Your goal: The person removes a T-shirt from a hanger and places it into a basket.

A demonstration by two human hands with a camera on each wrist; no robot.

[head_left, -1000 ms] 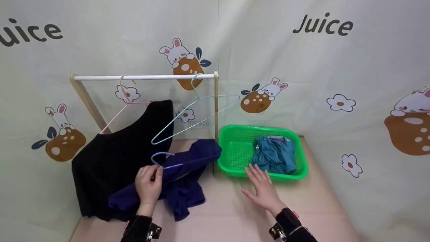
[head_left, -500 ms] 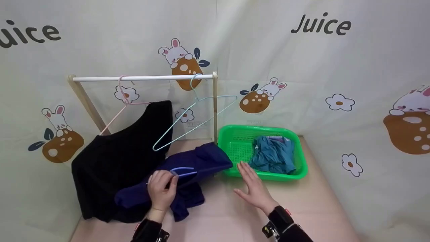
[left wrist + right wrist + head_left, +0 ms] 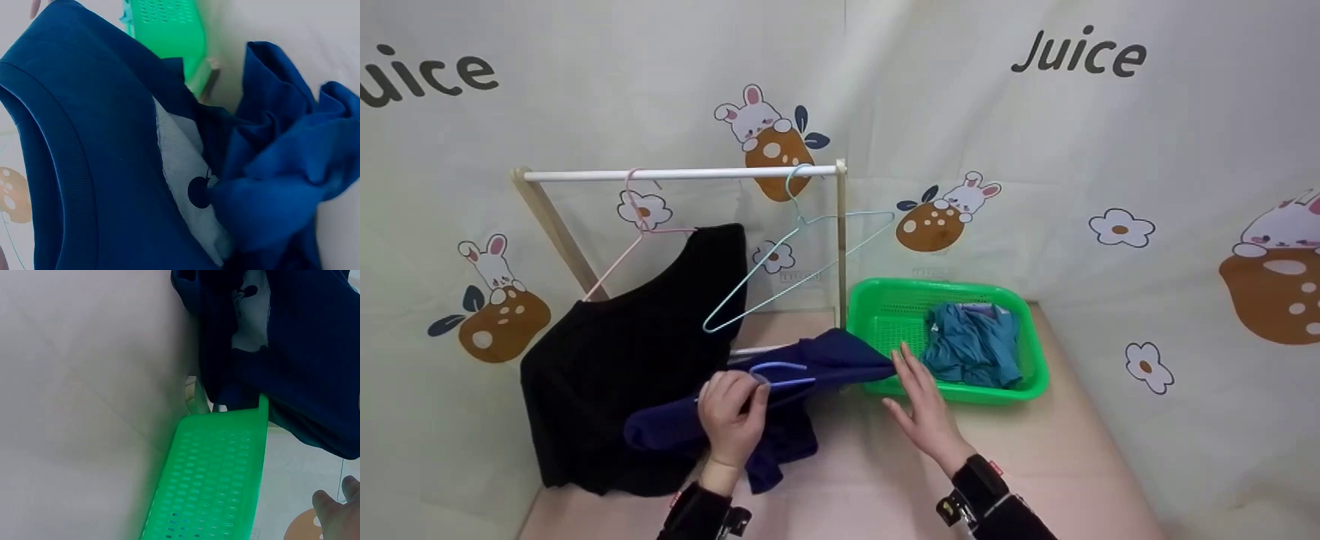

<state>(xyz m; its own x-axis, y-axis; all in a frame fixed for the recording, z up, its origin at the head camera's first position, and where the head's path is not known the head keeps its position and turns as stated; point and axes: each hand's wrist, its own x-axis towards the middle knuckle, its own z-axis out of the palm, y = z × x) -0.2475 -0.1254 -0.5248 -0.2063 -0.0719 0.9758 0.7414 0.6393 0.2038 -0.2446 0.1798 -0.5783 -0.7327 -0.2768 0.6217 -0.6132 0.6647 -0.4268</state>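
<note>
At the navy shirt (image 3: 844, 354), left grip (image 3: 731, 416) holds 1 purple hanger (image 3: 781, 366).

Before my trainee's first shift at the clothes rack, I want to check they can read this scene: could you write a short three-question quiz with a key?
1. Multiple choice: what colour is the hanger bearing the black garment? A) mint; B) pink; C) white.
2. True or false: the mint hanger on the rack bar bears no clothing.
3. Fill in: at the navy shirt, the ____ hand holds the blue-violet hanger.

Key: 1. B, the pink hanger. 2. True. 3. The left hand.
</note>
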